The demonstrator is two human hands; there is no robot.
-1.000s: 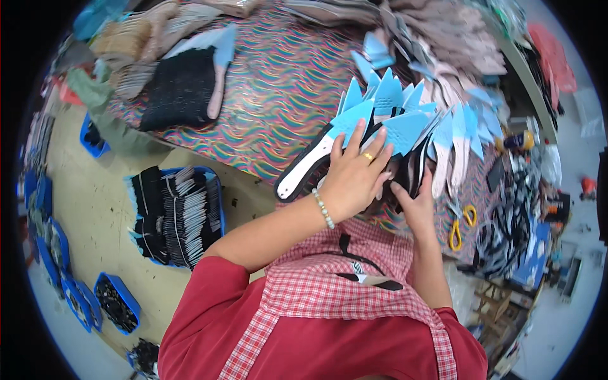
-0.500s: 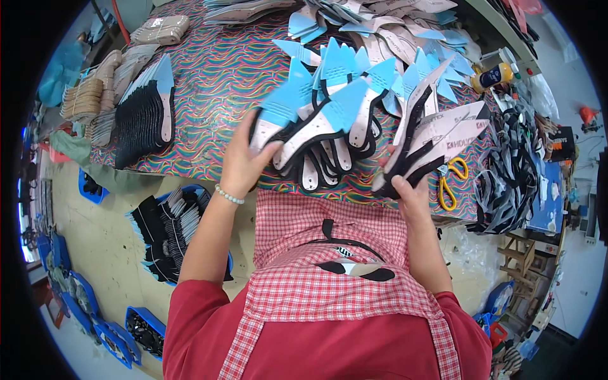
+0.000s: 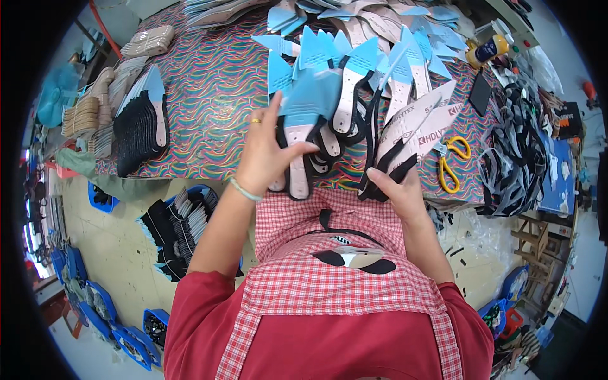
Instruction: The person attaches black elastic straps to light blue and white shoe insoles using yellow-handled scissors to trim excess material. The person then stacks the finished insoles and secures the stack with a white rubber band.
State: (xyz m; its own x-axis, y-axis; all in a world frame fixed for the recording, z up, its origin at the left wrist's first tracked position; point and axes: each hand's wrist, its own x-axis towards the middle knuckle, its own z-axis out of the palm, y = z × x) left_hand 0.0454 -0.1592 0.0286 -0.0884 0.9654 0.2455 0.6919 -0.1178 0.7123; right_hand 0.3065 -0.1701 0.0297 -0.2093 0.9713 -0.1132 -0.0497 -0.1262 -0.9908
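My left hand (image 3: 266, 152) pinches one blue insole (image 3: 304, 120) off the fanned pile — fanning keeps each edge free. My right hand (image 3: 396, 190) grips the other insoles (image 3: 405, 136) steady at the table (image 3: 209, 82) edge.

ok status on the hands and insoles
Left hand gripping blue-tipped insoles. Right hand holding fan of insoles. Scissors on table beside right hand, not in the way.

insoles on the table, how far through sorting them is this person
Done: a neat stack of black insoles lies at the table's left. In hand: the left hand grips a blue-tipped insole, and the right hand holds a fanned bunch. Left: a large loose pile across the table.
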